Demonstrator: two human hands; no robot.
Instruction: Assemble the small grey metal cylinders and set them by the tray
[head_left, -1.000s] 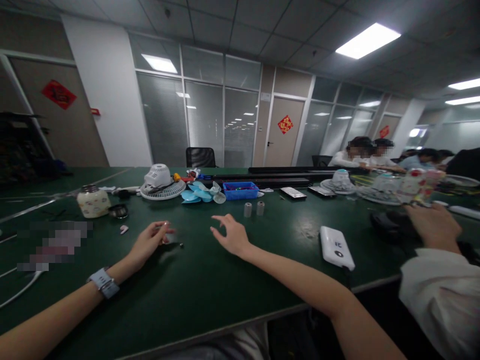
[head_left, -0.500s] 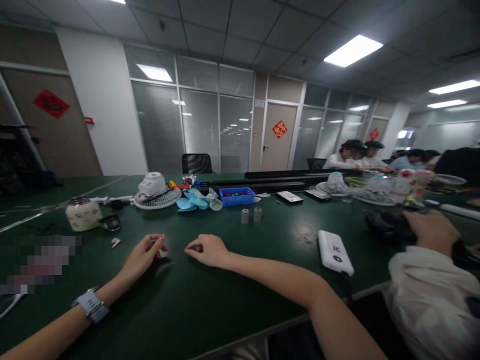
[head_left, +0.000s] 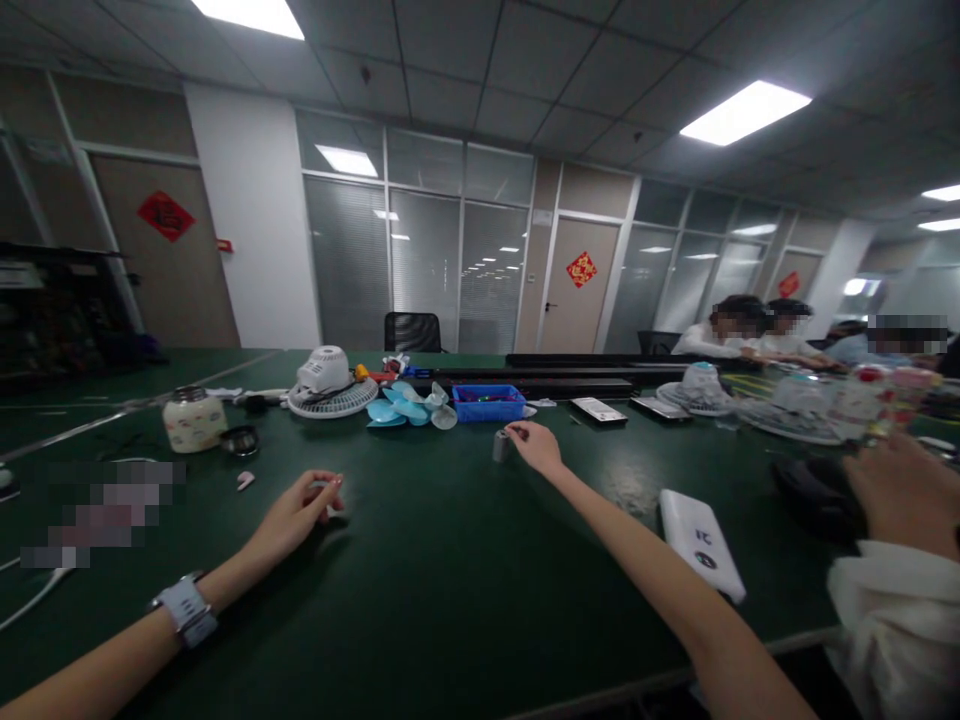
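Beside our right hand (head_left: 538, 450): a small grey cylinder (head_left: 499, 449) stands upright on the green table (head_left: 420, 610), right at our fingertips; whether they touch it or only come close, we cannot tell.

Right grip: our thumb and forefinger draw together near the cylinder's top; whether something small sits between them, we cannot tell.

Left hand (head_left: 300, 512): it lies nearer to us than the right, fingers bent toward the thumb, well apart from the cylinder; whether it grasps anything, we cannot make out.

Beyond the left hand: a small pink piece (head_left: 245, 481) lies to its left, with a dark lid (head_left: 240, 440) and a patterned jar (head_left: 193, 420) farther out.

Past both hands: a blue tray (head_left: 489, 411) sits beyond the cylinder, blue fan blades (head_left: 405, 405) to its left, then a white fan (head_left: 324, 372).

Right of our right forearm: a white box (head_left: 697, 545) lies on the table; farther right, a co-worker's hand (head_left: 904, 495) rests by a black object (head_left: 814, 495).

Care at the cylinder: we judge its narrow footing easy to tip, so we do best to work from directly above, pressing lightly and evenly.

Sight line: our knuckles crowd the cylinder's top edge, so a slightly raised wrist should help us see the contact.
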